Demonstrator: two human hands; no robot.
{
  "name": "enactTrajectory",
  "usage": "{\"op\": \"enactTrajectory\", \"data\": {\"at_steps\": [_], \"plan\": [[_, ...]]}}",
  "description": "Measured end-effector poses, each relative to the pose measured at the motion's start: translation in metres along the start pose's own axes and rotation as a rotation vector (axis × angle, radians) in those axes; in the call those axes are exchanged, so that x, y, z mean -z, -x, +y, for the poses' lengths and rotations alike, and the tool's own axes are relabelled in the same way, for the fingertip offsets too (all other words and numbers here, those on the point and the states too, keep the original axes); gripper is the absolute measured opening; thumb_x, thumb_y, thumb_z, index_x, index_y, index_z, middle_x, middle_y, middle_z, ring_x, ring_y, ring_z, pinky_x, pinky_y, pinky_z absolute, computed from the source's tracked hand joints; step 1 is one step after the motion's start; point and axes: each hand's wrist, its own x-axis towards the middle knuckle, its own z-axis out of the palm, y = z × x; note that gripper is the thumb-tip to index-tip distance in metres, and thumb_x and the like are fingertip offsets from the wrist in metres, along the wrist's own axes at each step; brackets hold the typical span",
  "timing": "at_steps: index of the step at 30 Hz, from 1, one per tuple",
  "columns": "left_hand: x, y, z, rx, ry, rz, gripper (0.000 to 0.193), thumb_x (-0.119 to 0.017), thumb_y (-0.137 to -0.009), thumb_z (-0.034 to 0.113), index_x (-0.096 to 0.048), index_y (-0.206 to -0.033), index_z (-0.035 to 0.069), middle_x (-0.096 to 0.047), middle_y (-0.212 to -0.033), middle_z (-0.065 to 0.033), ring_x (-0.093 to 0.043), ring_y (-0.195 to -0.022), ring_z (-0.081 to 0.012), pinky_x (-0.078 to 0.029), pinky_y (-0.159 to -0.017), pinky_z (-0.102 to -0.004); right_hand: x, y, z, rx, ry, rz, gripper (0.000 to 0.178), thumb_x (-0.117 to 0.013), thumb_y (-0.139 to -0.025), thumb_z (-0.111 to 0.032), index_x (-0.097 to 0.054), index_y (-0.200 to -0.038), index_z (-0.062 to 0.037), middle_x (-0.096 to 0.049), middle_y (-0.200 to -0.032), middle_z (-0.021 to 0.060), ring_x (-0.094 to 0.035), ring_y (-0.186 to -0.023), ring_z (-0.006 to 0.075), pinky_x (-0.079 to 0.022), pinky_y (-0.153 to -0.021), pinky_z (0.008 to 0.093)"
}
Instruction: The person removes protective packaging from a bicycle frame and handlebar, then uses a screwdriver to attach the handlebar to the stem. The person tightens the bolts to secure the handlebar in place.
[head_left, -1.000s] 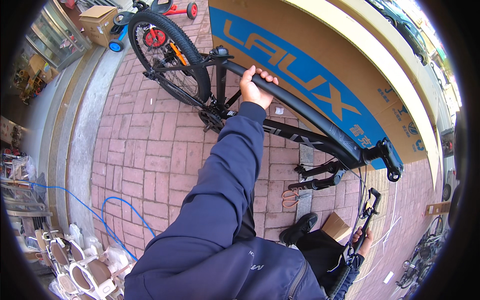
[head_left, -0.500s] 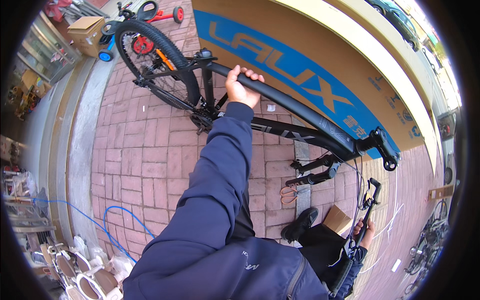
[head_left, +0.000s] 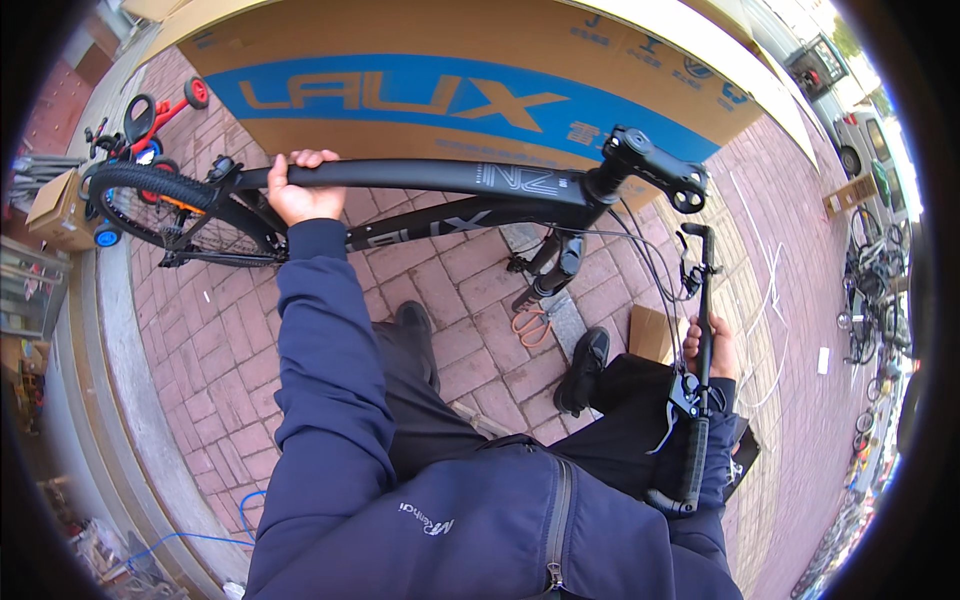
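A black bicycle frame (head_left: 420, 178) stretches across in front of me, its rear wheel (head_left: 185, 210) fitted at the left and no front wheel in the fork (head_left: 552, 270). Near the seat end of the top tube, my left hand (head_left: 305, 188) is wrapped round the tube. My right hand (head_left: 710, 345) grips a black handlebar (head_left: 706, 300) around its middle. That bar is apart from the stem (head_left: 655, 170), joined to the bike only by cables. It carries a brake lever (head_left: 664, 428) and a grip (head_left: 686, 460) at its near end.
Behind the bike stands a large brown carton (head_left: 400, 75) with a blue band. Scissors with orange handles (head_left: 531, 326) lie on the paving by the fork. A small cardboard box (head_left: 655, 333) sits near my right foot. Red ride-on toys (head_left: 150, 125) stand far left; a blue hose (head_left: 190, 537) lies lower left.
My view has swung to the right, so the bike appears further left and more level. Both hands keep their hold on the frame and the handlebar.
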Motion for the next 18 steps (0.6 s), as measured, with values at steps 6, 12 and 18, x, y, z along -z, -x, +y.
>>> {"op": "enactTrajectory", "data": {"at_steps": [6, 12, 18], "plan": [[0.0023, -0.0027, 0.005, -0.016, 0.004, 0.034, 0.019, -0.058, -0.092, 0.022, -0.05, -0.083, 0.007, -0.049, -0.073, -0.0041, -0.053, -0.072, -0.0204, -0.048, -0.082, -0.0413, -0.0034, 0.0016, 0.0001, -0.014, -0.031, 0.014, 0.036, -0.061, -0.094, -0.041, -0.059, -0.097, -0.0056, -0.055, -0.069, 0.0002, -0.05, -0.055, 0.0126, -0.042, -0.046, 0.0225], [-0.0016, -0.0041, 0.006, 0.013, 0.044, 0.033, 0.024, -0.06, -0.089, 0.028, -0.047, -0.08, 0.011, -0.044, -0.066, -0.0007, -0.049, -0.064, -0.0163, -0.045, -0.074, -0.0382, -0.0064, 0.0062, 0.0002, -0.014, -0.018, 0.007, 0.034, -0.059, -0.096, -0.04, -0.059, -0.098, -0.0064, -0.057, -0.071, 0.0005, -0.053, -0.057, 0.0127, -0.045, -0.048, 0.0228], [-0.0013, -0.0044, 0.0064, 0.018, 0.114, -0.022, 0.029, -0.063, -0.084, 0.034, -0.045, -0.077, 0.013, -0.038, -0.061, 0.0009, -0.043, -0.057, -0.0141, -0.042, -0.067, -0.0349, -0.0079, 0.0049, -0.0017, -0.024, -0.018, 0.015, 0.035, -0.06, -0.096, -0.04, -0.06, -0.1, -0.0055, -0.056, -0.07, 0.0004, -0.051, -0.056, 0.0125, -0.042, -0.047, 0.0231]]}}
